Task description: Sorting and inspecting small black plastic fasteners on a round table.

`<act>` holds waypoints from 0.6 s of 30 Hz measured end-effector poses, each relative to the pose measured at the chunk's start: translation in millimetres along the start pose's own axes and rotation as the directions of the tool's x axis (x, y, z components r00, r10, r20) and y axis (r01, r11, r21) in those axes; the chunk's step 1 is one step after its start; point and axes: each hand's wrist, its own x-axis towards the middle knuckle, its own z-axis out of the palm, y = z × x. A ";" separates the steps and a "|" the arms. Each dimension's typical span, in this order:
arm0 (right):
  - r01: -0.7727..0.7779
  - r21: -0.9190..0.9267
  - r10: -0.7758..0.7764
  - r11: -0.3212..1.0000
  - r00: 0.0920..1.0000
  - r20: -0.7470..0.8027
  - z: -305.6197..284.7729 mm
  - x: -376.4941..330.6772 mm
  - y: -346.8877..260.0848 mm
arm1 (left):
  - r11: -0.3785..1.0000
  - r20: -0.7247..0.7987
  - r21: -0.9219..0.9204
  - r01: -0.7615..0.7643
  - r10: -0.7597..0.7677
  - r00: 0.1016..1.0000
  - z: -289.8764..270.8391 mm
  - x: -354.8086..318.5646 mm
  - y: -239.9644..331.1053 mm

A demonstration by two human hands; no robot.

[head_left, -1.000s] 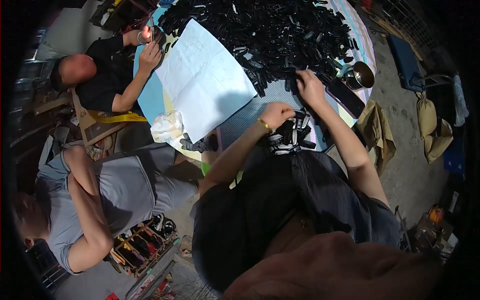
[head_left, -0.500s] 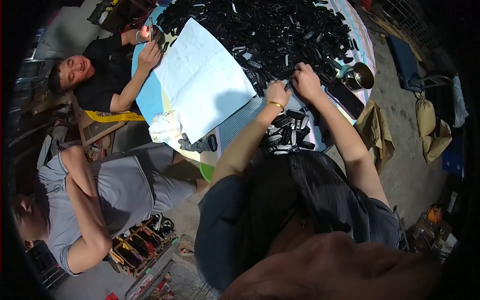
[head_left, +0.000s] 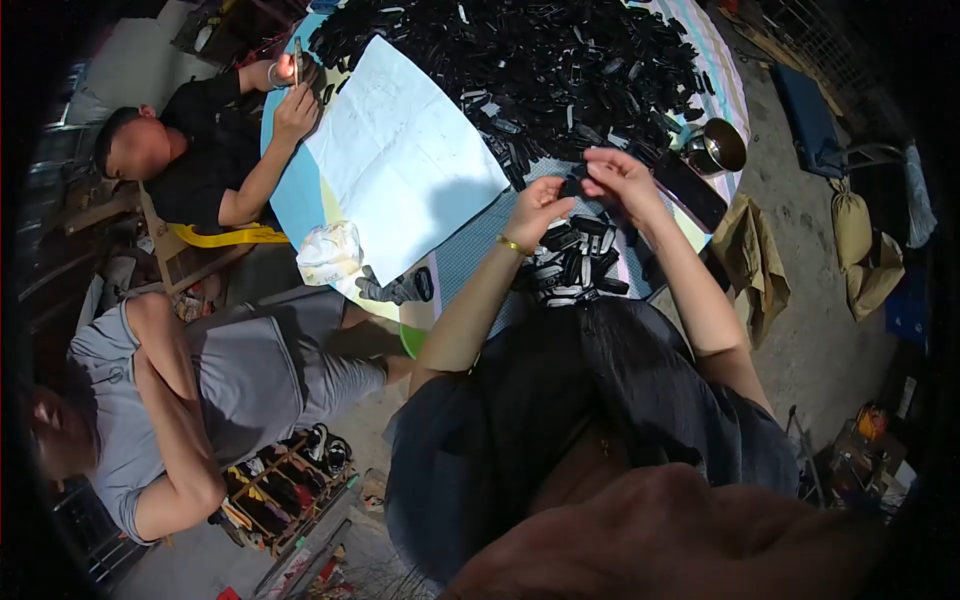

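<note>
Over the near edge of the round table, my left hand (head_left: 540, 212), with a gold bracelet at the wrist, pinches a small black elongated piece (head_left: 572, 187). My right hand (head_left: 622, 186) meets it from the other side, fingertips closed on the same piece; the fingers partly hide it. Just below my hands, close to my body, lies a small heap of black and white pieces (head_left: 572, 268). Beyond them a large pile of similar black pieces (head_left: 510, 65) spreads over the far part of the table.
Left of my hands lies a large white sheet (head_left: 400, 150), with a white soft packet (head_left: 330, 253) and a grey glove (head_left: 398, 287) nearby. A dark phone (head_left: 692, 198) and a metal cup (head_left: 718, 147) are at right. Two people (head_left: 215, 165) are at left, one seated with hands raised.
Both hands have drawn back from the edge of the large pile toward my body. The small black piece now shows between their fingertips. The seated person's head has tipped down.
</note>
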 end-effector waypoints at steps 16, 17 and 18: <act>0.080 -0.447 -0.144 0.891 0.983 -0.111 5.2 -31.6 40.9 | 0.973 -0.075 0.205 -0.105 0.123 0.990 40.3 -27.7 21.7; 0.073 -0.436 -0.136 0.897 0.984 -0.115 4.6 -31.5 39.7 | 0.988 -0.064 0.003 -0.156 0.156 0.986 40.0 -27.6 18.5; 0.063 -0.422 -0.126 0.904 0.984 -0.123 3.0 -31.9 39.9 | 0.988 -0.063 0.004 -0.155 0.155 0.986 39.5 -28.0 21.5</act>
